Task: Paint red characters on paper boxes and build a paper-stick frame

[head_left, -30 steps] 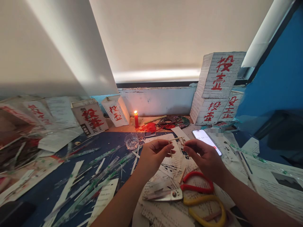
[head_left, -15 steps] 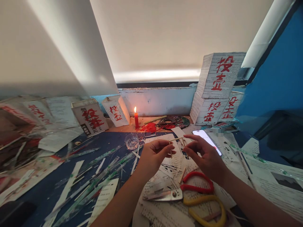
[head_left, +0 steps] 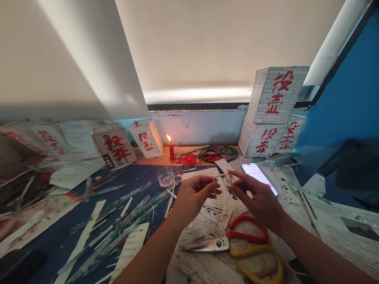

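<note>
Over the papers in the middle, my left hand (head_left: 194,195) is closed in a pinch on thin pale sticks. One thin stick (head_left: 222,174) runs sideways from its fingers to my right hand. A short piece points down below the left fingertips. My right hand (head_left: 256,195) has its index fingertip at the stick's far end and its thumb lower, with a short pale piece between them; how the pieces join is too small to tell. Below the hands lie scissors (head_left: 217,243) with one red and one yellow handle loop, blades pointing left.
A lit red candle (head_left: 171,150) stands at the back, beside red wax (head_left: 188,159) and a dark round disc (head_left: 220,153). A clear small dish (head_left: 166,177), a lit phone (head_left: 257,177), paper strips and green-marked plastic strips lie around. Paper boxes (head_left: 278,94) are stacked at right.
The hands and stick hold nearly the same pose, with only a slight finger shift. The candle flame leans more to the left, and the view has moved slightly.
</note>
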A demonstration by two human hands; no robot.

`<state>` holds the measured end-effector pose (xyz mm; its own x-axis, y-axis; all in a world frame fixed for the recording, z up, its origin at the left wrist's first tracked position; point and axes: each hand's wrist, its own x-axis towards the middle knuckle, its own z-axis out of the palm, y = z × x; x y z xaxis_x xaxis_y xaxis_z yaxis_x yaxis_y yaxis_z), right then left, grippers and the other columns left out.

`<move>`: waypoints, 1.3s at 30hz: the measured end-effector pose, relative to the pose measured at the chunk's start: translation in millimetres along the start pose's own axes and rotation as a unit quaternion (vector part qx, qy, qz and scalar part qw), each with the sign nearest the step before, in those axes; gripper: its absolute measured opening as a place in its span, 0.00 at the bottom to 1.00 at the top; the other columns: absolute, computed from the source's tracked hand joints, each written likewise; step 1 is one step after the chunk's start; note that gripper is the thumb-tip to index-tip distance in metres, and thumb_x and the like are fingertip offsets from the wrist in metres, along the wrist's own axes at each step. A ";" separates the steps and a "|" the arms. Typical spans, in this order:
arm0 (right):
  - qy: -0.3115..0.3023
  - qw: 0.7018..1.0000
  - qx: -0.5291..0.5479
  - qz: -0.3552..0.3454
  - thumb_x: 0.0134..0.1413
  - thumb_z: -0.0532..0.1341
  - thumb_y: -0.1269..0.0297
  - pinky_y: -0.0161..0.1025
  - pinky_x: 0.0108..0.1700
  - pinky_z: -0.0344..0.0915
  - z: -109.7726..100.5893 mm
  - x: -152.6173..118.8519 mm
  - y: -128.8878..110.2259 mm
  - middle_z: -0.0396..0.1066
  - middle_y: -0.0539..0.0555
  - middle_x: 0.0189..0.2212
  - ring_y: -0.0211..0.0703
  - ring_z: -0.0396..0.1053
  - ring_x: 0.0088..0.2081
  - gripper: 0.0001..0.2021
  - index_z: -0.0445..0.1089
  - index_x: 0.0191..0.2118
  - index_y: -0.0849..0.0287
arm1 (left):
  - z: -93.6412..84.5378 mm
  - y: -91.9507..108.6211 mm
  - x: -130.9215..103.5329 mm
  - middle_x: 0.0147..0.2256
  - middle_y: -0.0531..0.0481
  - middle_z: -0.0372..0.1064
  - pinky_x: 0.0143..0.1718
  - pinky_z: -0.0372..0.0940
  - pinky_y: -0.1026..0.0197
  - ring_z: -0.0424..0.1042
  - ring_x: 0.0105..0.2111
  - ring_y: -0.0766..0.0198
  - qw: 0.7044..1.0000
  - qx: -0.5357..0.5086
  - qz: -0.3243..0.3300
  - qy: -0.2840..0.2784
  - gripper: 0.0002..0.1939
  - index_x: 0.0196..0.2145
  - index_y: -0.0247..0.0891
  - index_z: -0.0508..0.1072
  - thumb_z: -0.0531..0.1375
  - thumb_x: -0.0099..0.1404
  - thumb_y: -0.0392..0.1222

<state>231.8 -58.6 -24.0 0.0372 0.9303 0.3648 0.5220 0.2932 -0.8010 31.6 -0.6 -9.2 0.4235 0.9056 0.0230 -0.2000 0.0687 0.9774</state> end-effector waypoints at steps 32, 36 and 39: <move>0.002 0.999 0.035 0.013 0.63 0.62 0.61 0.39 0.37 0.68 3.4 -0.5 -0.7 0.76 0.48 0.32 0.40 0.72 0.32 0.17 0.66 0.56 0.50 | -1.3 -3.3 1.8 0.30 0.46 0.79 0.34 0.73 0.63 0.80 0.31 0.61 1.000 -0.017 -0.020 0.007 0.12 0.35 0.33 0.79 0.71 0.57 0.44; 0.005 0.999 0.044 0.023 0.63 0.62 0.60 0.39 0.37 0.69 4.3 -1.8 -0.5 0.75 0.48 0.31 0.40 0.72 0.32 0.17 0.66 0.56 0.50 | -0.6 -2.2 2.5 0.30 0.46 0.80 0.34 0.74 0.62 0.80 0.32 0.60 0.999 -0.013 -0.027 0.013 0.12 0.35 0.33 0.79 0.71 0.57 0.44; 0.005 0.998 0.049 0.024 0.63 0.62 0.60 0.38 0.37 0.69 4.9 -2.4 -0.1 0.75 0.48 0.31 0.40 0.72 0.32 0.17 0.66 0.56 0.50 | -0.4 -2.5 1.8 0.30 0.46 0.80 0.34 0.74 0.62 0.80 0.32 0.59 0.999 -0.011 -0.028 0.017 0.13 0.35 0.33 0.80 0.72 0.56 0.44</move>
<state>227.4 -59.9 -27.1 0.0688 0.9416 0.3297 0.4334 0.2695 -0.8600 32.5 1.0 -11.7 0.4038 0.9140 -0.0390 -0.1971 0.1286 0.9719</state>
